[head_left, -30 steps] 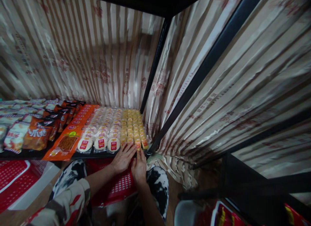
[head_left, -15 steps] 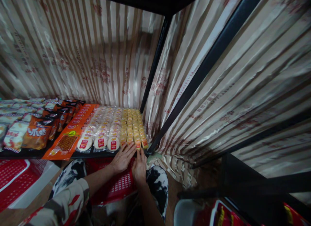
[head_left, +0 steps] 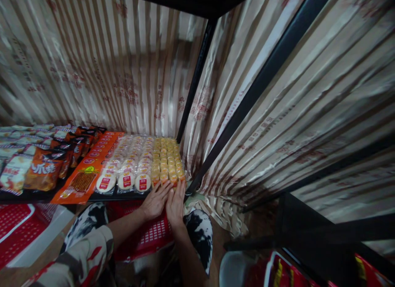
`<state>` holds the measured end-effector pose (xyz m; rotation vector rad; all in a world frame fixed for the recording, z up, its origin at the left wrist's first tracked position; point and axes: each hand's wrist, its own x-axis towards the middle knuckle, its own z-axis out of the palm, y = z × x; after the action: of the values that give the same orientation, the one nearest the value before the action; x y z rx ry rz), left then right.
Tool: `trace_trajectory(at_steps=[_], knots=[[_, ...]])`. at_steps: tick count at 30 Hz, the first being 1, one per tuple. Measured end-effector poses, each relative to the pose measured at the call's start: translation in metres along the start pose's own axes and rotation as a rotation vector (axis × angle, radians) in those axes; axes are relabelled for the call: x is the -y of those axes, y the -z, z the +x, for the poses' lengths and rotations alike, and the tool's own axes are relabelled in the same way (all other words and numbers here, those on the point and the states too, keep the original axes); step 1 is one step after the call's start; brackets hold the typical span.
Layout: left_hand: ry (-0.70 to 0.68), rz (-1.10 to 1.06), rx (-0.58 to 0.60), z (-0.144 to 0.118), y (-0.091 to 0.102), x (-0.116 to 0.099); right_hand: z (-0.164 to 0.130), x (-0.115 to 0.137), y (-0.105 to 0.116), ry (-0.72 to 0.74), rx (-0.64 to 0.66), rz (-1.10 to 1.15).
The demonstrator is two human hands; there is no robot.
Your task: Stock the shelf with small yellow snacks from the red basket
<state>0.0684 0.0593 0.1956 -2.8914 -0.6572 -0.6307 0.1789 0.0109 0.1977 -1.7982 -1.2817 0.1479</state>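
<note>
Rows of small yellow wrapped cakes (head_left: 166, 159) fill the right end of a low black shelf (head_left: 31, 195). My left hand (head_left: 156, 200) and my right hand (head_left: 175, 203) lie side by side at the shelf's front edge, fingers straight and flat, their tips touching the nearest yellow packs. Neither hand grips a pack. Left of the yellow rows lie rows of round white cakes with red labels (head_left: 126, 180).
Orange snack packs (head_left: 83, 178) and mixed bags (head_left: 43, 167) cover the shelf further left. A red basket (head_left: 148, 235) sits on my lap, another red basket (head_left: 15, 227) at lower left. Striped curtain backs the rack; black posts (head_left: 194, 81) stand close on the right.
My right hand has spread flat and slid up against the front yellow packs, close beside the left hand. The view has shifted slightly left.
</note>
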Motion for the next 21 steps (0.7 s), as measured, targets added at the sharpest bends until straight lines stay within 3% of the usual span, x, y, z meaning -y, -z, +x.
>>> trace_trajectory(at_steps=[5, 21], knots=[[0.024, -0.030, 0.018, 0.003, 0.000, 0.000, 0.010, 0.002, -0.007, -0.093, 0.047, -0.010], [0.044, -0.020, 0.022, 0.003, -0.002, -0.002, 0.013, 0.001, 0.001, -0.007, -0.006, -0.046]])
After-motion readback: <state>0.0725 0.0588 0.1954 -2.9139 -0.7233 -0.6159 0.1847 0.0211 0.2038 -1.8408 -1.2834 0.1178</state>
